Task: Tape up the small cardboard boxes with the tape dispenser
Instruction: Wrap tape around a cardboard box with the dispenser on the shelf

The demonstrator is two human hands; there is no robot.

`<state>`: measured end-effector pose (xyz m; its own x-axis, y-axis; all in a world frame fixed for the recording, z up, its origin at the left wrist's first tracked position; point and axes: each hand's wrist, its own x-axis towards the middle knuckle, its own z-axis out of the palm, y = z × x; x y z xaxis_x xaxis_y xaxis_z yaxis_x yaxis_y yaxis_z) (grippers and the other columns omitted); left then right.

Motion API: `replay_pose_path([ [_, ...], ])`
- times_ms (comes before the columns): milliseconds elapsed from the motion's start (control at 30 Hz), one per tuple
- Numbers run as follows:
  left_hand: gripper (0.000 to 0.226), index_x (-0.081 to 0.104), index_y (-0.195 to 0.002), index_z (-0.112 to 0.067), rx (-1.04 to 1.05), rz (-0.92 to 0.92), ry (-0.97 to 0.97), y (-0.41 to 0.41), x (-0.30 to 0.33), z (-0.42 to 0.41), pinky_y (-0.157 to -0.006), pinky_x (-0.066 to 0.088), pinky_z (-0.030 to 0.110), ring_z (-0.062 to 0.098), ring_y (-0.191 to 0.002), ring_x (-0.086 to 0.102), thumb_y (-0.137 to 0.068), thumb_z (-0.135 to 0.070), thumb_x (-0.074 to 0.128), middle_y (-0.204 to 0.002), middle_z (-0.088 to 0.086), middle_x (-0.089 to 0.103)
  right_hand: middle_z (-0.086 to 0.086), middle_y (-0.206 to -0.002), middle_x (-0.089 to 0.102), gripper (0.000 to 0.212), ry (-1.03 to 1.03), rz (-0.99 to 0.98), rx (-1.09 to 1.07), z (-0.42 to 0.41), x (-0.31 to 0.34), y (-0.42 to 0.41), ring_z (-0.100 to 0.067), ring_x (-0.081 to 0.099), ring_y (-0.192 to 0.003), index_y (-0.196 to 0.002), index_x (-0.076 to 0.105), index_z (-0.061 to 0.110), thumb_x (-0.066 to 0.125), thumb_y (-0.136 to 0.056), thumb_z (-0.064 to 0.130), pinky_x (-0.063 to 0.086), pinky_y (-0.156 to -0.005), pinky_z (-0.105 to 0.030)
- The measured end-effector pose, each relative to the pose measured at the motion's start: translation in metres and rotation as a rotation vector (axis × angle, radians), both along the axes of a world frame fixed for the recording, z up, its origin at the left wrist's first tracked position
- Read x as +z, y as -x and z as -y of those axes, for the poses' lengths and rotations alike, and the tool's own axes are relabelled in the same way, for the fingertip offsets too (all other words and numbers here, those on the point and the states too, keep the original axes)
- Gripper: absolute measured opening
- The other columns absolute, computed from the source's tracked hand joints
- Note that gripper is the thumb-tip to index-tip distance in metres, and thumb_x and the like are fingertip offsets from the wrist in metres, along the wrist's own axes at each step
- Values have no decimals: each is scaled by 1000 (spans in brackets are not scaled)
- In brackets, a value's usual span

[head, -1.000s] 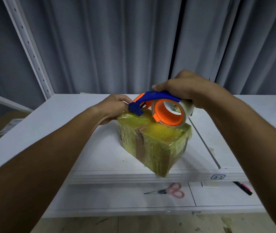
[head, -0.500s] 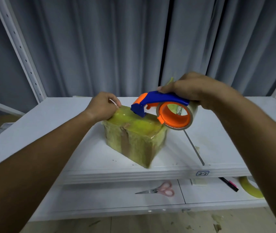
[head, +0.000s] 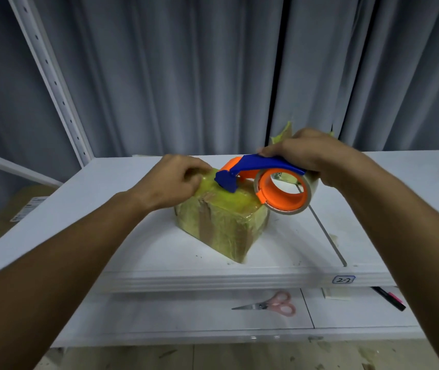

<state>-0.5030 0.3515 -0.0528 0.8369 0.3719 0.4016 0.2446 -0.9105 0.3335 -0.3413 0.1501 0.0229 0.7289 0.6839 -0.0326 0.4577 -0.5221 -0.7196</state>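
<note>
A small cardboard box, wrapped in shiny yellowish tape, sits on the white shelf. My right hand grips the blue handle of the tape dispenser, whose orange hub carries a clear tape roll. Its blue cutter end touches the box's top. My left hand rests on the box's far left top edge with fingers curled, pressing the tape there. The box's far side is hidden behind both hands.
Pink-handled scissors lie on the lower shelf, with a black and pink marker to their right. A label reading 2-2 marks the shelf's front edge. Grey curtains hang behind; a white upright post stands at the left.
The dispenser's cutter has come down onto the box top, closer to my left hand. My left hand's fingers have spread over the box's top edge.
</note>
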Motion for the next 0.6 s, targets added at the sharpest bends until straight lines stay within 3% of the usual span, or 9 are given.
replay_pose_path([
  [133, 38, 66, -130, -34, -97, -62, 69, 6, -10, -12, -100, 47, 23, -1, -114, 57, -94, -45, 62, -128, -21, 64, 1, -77, 70, 43, -38, -17, -16, -5, 1, 0, -15, 66, -60, -98, 63, 15, 71, -81, 53, 44, -47, -24],
  [233, 35, 69, -127, -29, -76, 31, 136, 2, -18, -18, -107, 47, 31, -1, -121, 57, -94, -41, 64, -132, -15, 64, -1, -80, 72, 43, -58, -12, -8, -10, 6, 3, -17, 68, -64, -98, 64, 15, 72, -80, 52, 49, -52, -27],
  [367, 22, 76, -113, -24, -77, 46, 187, -3, -17, -26, -105, 49, 30, -8, -118, 57, -98, -29, 60, -131, -17, 64, -1, -78, 73, 40, -69, 4, 8, -9, 15, 3, -19, 69, -65, -94, 65, 16, 73, -79, 52, 55, -61, -30],
  [600, 39, 66, -130, -28, -88, -179, -5, -6, -10, -23, -113, 38, 33, 7, -133, 46, -103, -44, 43, -148, -12, 50, -1, -77, 72, 40, -6, 21, 9, 4, 5, 4, -18, 68, -65, -93, 62, 16, 73, -79, 53, 50, -55, -27],
])
